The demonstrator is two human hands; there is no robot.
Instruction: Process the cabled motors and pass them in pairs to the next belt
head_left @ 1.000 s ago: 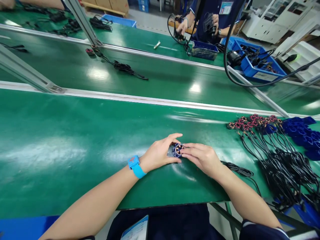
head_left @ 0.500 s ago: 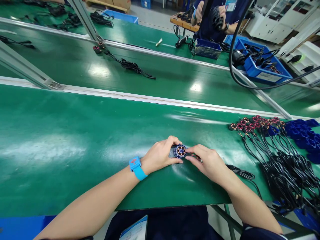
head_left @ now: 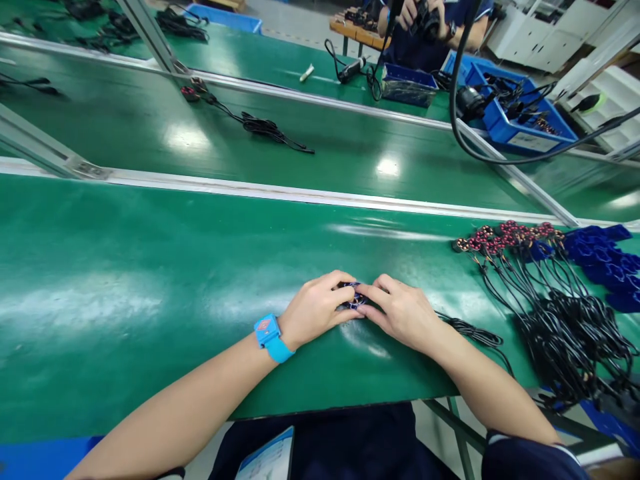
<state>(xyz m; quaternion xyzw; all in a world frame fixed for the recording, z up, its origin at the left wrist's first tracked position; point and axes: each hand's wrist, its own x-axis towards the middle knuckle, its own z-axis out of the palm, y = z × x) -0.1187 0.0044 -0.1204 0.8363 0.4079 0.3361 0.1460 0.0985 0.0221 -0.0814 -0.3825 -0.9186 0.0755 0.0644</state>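
Note:
A small round motor stator (head_left: 357, 300) with copper coils and a blue surround sits just above the green bench, mostly covered by fingers. My left hand (head_left: 320, 305), with a light-blue wrist strap (head_left: 273, 338), grips it from the left side between thumb and fingers. From the right, my right hand (head_left: 403, 312) closes thumb and fingertips onto the stator's rim and top. The wires at the stator are hidden beneath my right hand. A coiled black cable (head_left: 473, 330) lies on the bench beyond my right wrist.
Several coil stators (head_left: 507, 237) with black cables (head_left: 570, 340) lie bunched at the right, beside a heap of blue plastic parts (head_left: 600, 260). An aluminium rail (head_left: 280, 193) crosses behind. Farther off are another cable (head_left: 265, 127), a blue bin (head_left: 530, 127) and a co-worker's hands (head_left: 425, 17).
My right hand has shifted left from the wires onto the stator, and its fingers now cover much of it. My left fingers have curled farther over it. The view has tilted slightly.

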